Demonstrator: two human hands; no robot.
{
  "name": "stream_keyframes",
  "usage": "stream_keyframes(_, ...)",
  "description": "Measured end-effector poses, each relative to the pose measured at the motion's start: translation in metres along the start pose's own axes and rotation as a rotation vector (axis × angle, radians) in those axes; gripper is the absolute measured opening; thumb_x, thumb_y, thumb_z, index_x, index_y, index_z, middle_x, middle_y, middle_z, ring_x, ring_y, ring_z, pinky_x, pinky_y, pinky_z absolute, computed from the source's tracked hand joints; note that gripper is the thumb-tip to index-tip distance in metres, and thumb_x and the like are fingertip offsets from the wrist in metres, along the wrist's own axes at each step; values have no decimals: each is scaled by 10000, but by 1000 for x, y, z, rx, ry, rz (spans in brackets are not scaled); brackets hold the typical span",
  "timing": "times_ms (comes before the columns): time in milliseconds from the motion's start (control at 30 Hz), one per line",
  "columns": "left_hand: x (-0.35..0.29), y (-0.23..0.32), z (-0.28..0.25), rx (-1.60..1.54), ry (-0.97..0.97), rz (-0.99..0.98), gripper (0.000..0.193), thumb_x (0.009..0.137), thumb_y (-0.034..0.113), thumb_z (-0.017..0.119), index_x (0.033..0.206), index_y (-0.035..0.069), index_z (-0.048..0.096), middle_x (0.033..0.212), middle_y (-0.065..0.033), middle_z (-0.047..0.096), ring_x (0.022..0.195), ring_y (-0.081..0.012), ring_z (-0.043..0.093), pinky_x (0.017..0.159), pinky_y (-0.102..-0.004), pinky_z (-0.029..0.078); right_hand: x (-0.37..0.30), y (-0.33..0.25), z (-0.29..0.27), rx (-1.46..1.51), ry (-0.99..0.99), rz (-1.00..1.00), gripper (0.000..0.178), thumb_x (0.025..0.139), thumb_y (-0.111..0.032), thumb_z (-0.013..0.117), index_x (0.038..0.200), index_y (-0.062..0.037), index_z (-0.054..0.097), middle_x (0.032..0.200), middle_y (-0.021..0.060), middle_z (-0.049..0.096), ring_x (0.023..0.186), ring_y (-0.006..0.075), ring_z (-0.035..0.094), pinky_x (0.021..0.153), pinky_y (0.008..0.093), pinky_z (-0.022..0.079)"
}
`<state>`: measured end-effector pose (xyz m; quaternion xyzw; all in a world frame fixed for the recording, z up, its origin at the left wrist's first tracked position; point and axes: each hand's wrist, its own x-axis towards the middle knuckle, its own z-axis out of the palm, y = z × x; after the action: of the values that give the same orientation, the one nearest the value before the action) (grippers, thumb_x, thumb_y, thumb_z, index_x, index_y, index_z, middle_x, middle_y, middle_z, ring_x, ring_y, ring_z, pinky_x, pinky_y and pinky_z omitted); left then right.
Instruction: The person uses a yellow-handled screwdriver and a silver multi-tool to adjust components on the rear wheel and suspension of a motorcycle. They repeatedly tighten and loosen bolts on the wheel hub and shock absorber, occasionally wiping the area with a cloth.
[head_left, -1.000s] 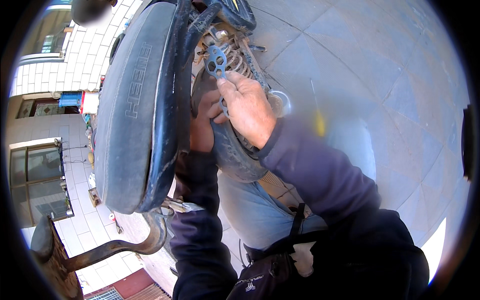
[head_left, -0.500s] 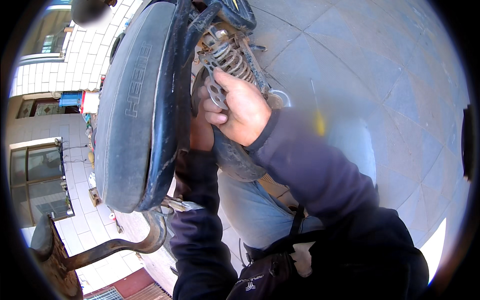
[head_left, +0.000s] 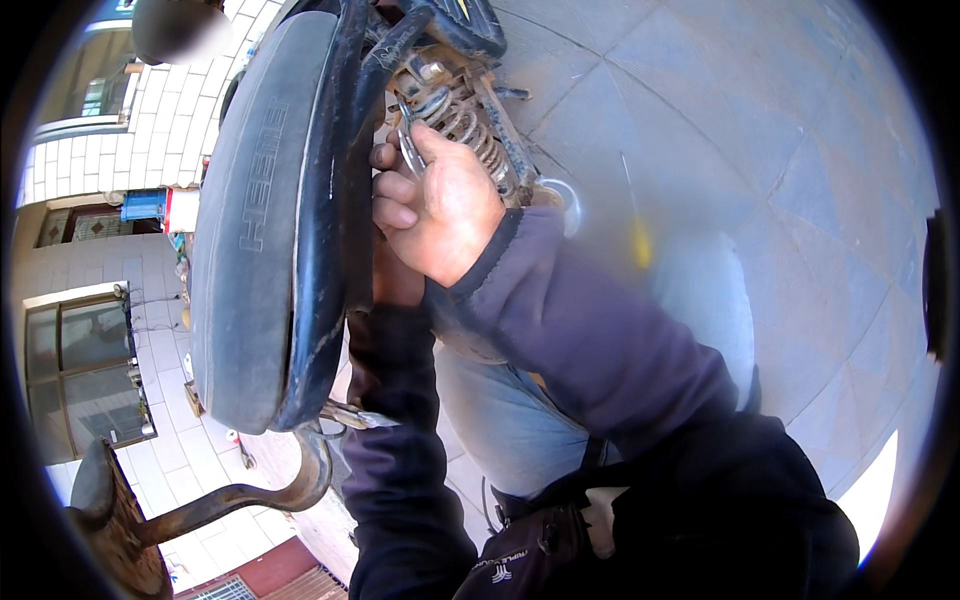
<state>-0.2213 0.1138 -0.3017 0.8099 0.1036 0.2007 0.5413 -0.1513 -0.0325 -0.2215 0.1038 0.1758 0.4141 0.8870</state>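
My right hand (head_left: 445,205) is closed on a flat metal plate with holes (head_left: 409,145), pinched between thumb and fingers and seen nearly edge-on. It is beside a rusty coil-spring shock absorber (head_left: 468,122), under the edge of a motorcycle's long dark seat (head_left: 235,310). Below it, my left hand (head_left: 397,277) reaches in under the black seat rail (head_left: 362,215). Only the back of that hand near the wrist shows; its fingers are hidden behind my right hand and the rail.
A yellow-handled screwdriver (head_left: 641,242) stands or lies on the right, partly blurred, over the grey tiled floor (head_left: 800,180). A bent rusty metal tube (head_left: 235,495) curves out at the lower left. My knee in pale jeans (head_left: 510,415) is beneath my arms.
My right hand has shifted slightly left, closer under the seat rail. The metal plate has turned from showing its holed face to nearly edge-on.
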Motion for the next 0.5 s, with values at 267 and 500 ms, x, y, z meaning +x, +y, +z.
stream_keyframes(267, 6, 5, -4, 178, 31, 109, 380, 925, 241, 417, 1198, -18, 464, 957, -102, 562, 849, -128, 525, 766, -204, 423, 17, -4, -1, 5, 35, 22, 206, 955, -307, 505, 837, -139, 489, 679, 4, 464, 482, 102, 353, 403, 239, 257)
stream_keyframes(500, -2, 9, -7, 615, -56, -13, 382, 929, 285, 508, 1255, 95, 443, 1158, -111, 590, 1098, -201, 559, 890, -307, 438, 20, -8, -6, -6, -74, 40, 198, 928, -292, 560, 810, -143, 506, 688, -3, 493, 467, 88, 342, 395, 235, 245)
